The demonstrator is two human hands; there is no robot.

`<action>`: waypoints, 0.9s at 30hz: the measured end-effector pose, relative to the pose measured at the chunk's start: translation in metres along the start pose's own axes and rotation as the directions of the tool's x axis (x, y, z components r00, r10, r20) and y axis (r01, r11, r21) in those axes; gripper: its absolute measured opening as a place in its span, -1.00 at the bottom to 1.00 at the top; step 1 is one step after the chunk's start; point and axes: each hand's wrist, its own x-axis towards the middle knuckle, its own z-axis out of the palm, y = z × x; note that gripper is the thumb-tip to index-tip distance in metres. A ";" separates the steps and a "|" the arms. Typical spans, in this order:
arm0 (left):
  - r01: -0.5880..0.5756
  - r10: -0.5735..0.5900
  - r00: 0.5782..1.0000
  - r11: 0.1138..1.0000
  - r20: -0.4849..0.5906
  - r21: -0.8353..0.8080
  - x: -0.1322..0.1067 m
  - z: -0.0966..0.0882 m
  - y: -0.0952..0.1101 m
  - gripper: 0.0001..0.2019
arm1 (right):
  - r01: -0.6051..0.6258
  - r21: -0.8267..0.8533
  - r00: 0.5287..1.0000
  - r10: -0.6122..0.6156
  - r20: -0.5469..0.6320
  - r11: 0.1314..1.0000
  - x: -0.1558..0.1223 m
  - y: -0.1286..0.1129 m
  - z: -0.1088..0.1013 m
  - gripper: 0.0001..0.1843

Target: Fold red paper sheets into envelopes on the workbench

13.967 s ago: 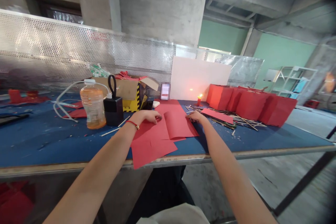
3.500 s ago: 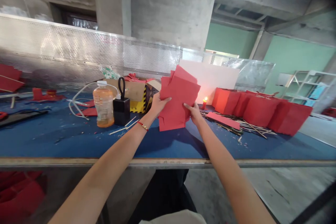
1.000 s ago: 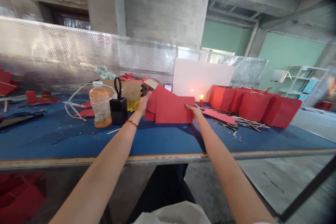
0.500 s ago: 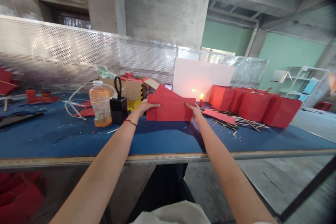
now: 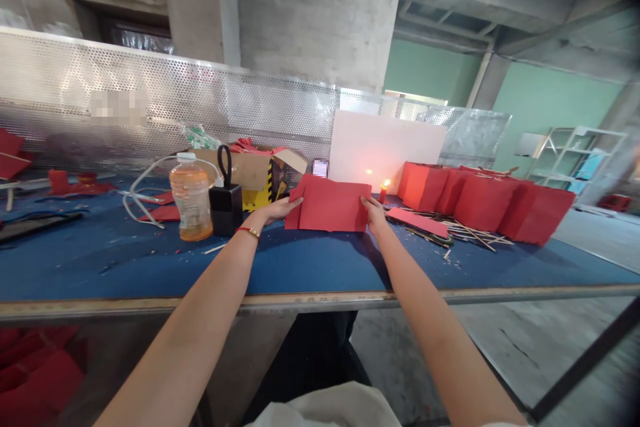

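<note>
A stack of red paper sheets (image 5: 330,205) stands on its long edge on the blue table (image 5: 310,265), squared up between both hands. My left hand (image 5: 277,209), with a red cord on the wrist, presses flat against the stack's left side, fingers stretched out. My right hand (image 5: 373,212) grips the stack's right edge with its fingers curled round it.
Left of the stack stand an orange drink bottle (image 5: 189,200), a black box with a loop handle (image 5: 225,203) and a cardboard box (image 5: 250,173). A lit candle (image 5: 384,188), a white board (image 5: 385,150), red paper bags (image 5: 490,203) and thin sticks (image 5: 465,233) lie to the right.
The loose red sheets, held fanned a second ago, are now tapped together into one even upright stack. Both hands have closed in on its sides.
</note>
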 end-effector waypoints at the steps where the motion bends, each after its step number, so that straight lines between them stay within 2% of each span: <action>1: 0.019 -0.019 1.000 1.000 0.018 0.021 0.000 0.000 0.000 -0.51 | -0.025 0.030 0.999 0.026 -0.037 0.999 0.002 0.000 -0.001 -0.75; 3: 0.028 -0.031 0.998 0.998 0.049 0.059 0.000 -0.002 0.000 -0.48 | -0.073 0.092 0.992 0.082 -0.101 0.993 0.005 -0.003 -0.003 -0.79; 6: 0.016 -0.031 0.990 0.994 0.136 0.105 0.000 -0.006 -0.001 -0.43 | -0.070 0.130 0.986 0.089 -0.143 0.989 0.006 -0.007 -0.005 -0.84; 9: 0.048 -0.076 0.969 0.991 0.235 0.125 0.001 -0.007 -0.005 -0.42 | -0.101 0.102 0.991 0.110 -0.078 0.990 0.004 -0.007 -0.004 -0.82; 11: 0.062 -0.088 0.966 0.992 0.245 0.111 0.001 -0.006 -0.006 -0.43 | -0.124 0.060 0.992 0.125 -0.012 0.990 0.000 -0.006 -0.002 -0.77; 16: -0.020 0.016 0.994 0.999 0.106 0.042 -0.002 -0.001 0.000 -0.40 | -0.110 0.025 0.993 0.109 0.041 0.994 -0.006 -0.005 0.005 -0.72; 20: -0.116 0.116 0.993 0.989 -0.003 -0.091 -0.006 0.000 0.007 -0.35 | -0.100 0.042 0.992 0.096 0.081 0.994 -0.008 -0.011 0.008 -0.67; 23: -0.097 0.086 0.994 0.981 -0.073 -0.167 -0.007 0.005 0.009 -0.39 | -0.121 -0.013 0.983 0.122 0.138 0.993 -0.011 -0.011 0.009 -0.62; 27: -0.086 0.062 0.991 0.973 -0.114 -0.213 -0.005 0.015 0.006 -0.37 | -0.052 -0.127 0.980 0.075 0.184 0.991 -0.014 -0.008 0.010 -0.56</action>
